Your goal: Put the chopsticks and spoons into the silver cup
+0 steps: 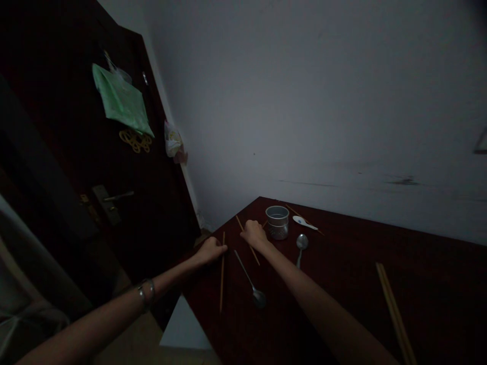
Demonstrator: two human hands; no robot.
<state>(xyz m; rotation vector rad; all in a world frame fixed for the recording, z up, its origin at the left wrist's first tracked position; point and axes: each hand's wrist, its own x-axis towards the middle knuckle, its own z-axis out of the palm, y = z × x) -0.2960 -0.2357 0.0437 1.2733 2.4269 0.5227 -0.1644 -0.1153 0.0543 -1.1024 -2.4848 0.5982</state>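
Note:
My left hand (pixel 211 250) rests at the left edge of the dark red table (pixel 342 284), fingers curled onto a wooden chopstick (pixel 222 279) that lies along the edge. Fingers closed, my right hand (pixel 253 233) sits over a second chopstick (pixel 248 248) that lies slanted beneath it. A small perforated metal cup (pixel 277 221) stands just right of that hand. A long metal spoon (pixel 251 281) lies between my two forearms.
Another metal spoon (pixel 300 246) and a white spoon (pixel 303 221) lie right of the cup. A pair of chopsticks (pixel 393 312) lies near the table's right front. A dark door (pixel 95 167) with a handle and a hanging green bag (pixel 122 101) stands at left.

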